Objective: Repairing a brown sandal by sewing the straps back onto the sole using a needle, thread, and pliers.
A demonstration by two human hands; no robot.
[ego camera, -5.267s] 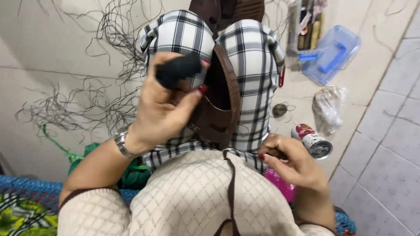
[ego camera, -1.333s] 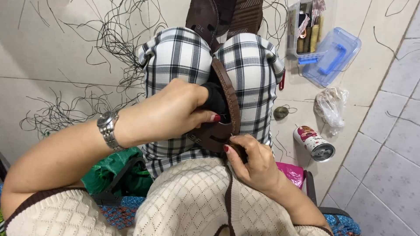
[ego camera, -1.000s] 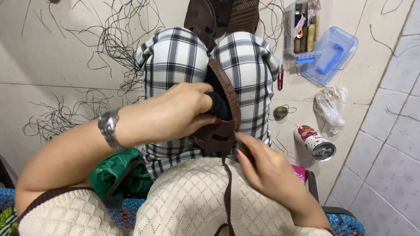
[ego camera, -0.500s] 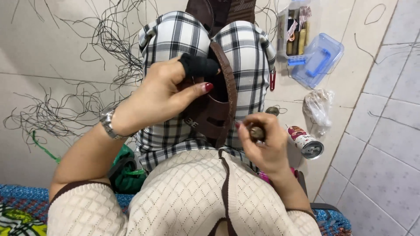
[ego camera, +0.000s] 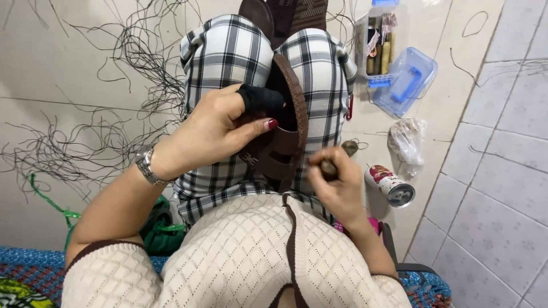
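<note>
Your left hand [ego camera: 220, 128] grips the brown sandal [ego camera: 285, 134] clamped between your knees | right hand [ego camera: 337, 182] pinches a small tool [ego camera: 327, 169] just right of it | sandal's long axis runs away from you

Bare tile floor [ego camera: 502, 188] open at right, can [ego camera: 391, 185], bag [ego camera: 406, 140], blue box [ego camera: 405, 80] crowding knee-side, threads [ego camera: 85, 142] littering left

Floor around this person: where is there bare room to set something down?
Bare tile lies lower right, beyond the can and plastic bag. The left floor is strewn with black threads; beside the right knee it is crowded by the blue-lidded box.
</note>
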